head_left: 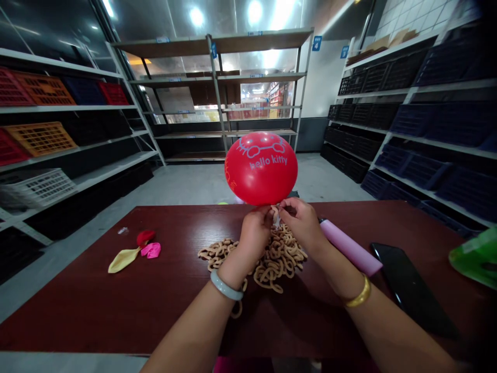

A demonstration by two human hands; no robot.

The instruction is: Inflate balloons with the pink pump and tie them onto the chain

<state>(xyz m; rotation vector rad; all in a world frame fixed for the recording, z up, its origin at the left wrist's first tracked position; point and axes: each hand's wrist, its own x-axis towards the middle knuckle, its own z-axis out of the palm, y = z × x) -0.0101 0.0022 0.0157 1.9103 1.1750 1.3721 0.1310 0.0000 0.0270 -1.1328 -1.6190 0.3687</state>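
1. Far left, metal shelving [77, 111] holds latticed plastic crates [41, 137] in orange, red and white; a bare grey floor aisle runs between it and the table's left edge.
2. The table [97, 300] is dark red-brown with a wood grain; its near-left stretch is open, and its near edge runs along the bottom of the view.
3. Three limp uninflated balloons [134, 251], yellow, red and pink, lie left of centre, well apart from the hands.
4. A heap of tan rubber bands [277, 259], looped and tangled, lies at mid-table under and between the wrists.
5. The left hand [254, 230], a pale smooth bangle at its wrist, has its fingers pinched together at the neck of the red balloon [261, 168].
6. That balloon is round, glossy and inflated, printed "hello kitty", held above the far middle of the table just past the fingertips.
7. The right hand [303, 223], a gold bangle at its wrist, is also closed on the neck, fingertips meeting the left's.
8. Right of it lie a pink cylindrical pump [349, 248] and a flat black phone [411, 290].
9. A green plastic thing [476, 256] sits at the right edge.
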